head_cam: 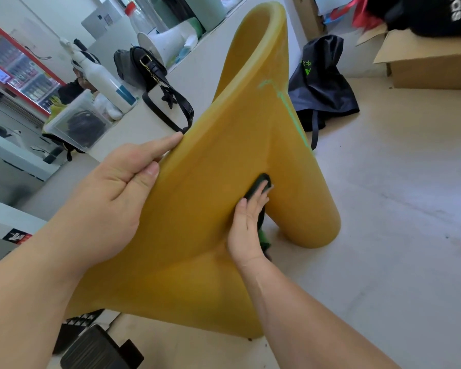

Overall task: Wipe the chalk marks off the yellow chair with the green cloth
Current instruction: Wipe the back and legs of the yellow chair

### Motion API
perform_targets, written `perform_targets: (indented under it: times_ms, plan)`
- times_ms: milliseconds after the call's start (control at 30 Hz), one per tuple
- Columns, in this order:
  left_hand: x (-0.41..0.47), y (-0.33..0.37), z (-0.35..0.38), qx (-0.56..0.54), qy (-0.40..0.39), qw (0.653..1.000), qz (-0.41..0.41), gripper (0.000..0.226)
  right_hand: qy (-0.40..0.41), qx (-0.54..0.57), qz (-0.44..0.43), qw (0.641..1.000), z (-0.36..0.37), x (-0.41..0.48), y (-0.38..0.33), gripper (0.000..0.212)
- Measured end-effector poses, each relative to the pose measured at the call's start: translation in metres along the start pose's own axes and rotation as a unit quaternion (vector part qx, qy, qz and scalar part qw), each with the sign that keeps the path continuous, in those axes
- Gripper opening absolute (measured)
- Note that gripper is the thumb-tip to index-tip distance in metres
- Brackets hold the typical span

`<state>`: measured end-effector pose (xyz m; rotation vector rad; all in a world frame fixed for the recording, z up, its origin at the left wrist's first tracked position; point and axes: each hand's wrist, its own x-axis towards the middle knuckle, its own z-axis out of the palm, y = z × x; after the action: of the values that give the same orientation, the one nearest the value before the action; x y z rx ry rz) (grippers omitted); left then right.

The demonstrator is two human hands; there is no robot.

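Note:
The yellow chair (210,182) is a smooth moulded plastic shape, tipped over on the floor and filling the middle of the view. My left hand (117,182) grips its upper left rim, thumb on the outer face. My right hand (246,225) presses the dark green cloth (261,182) flat against the crease in the chair's middle; most of the cloth is hidden under my fingers, with a bit hanging below my palm. A pale green chalk mark (285,102) runs down the chair's right edge, above the cloth.
To the left is a white table edge (197,73) with a spray bottle (104,78), a black handbag (149,73), a clear plastic box (77,123) and a megaphone (165,43). A dark bag (322,83) and a cardboard box (431,62) sit on the floor behind the chair.

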<state>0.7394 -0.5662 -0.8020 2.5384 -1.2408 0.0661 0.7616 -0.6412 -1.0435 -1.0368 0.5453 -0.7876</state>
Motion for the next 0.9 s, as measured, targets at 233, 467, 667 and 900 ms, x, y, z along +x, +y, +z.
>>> perform_targets:
  times_ms: [233,467,667,900]
  plan:
    - [0.001,-0.005,0.002,-0.005,0.006,1.000,0.014,0.044,0.075,-0.039,-0.196,0.977,0.004,0.030,-0.094,0.062]
    - [-0.002,0.000,0.004,0.034,0.033,0.998,0.048,0.044,0.041,0.040,0.056,0.997,0.008,0.003,-0.037,0.057]
    - [0.000,-0.005,0.006,0.093,0.074,0.988,0.095,0.041,-0.047,-0.021,-0.073,0.996,0.042,-0.072,-0.073,0.073]
    - [0.008,0.027,0.014,0.184,0.072,0.977,0.081,0.051,0.052,-0.099,-0.150,0.982,-0.006,0.025,-0.095,0.072]
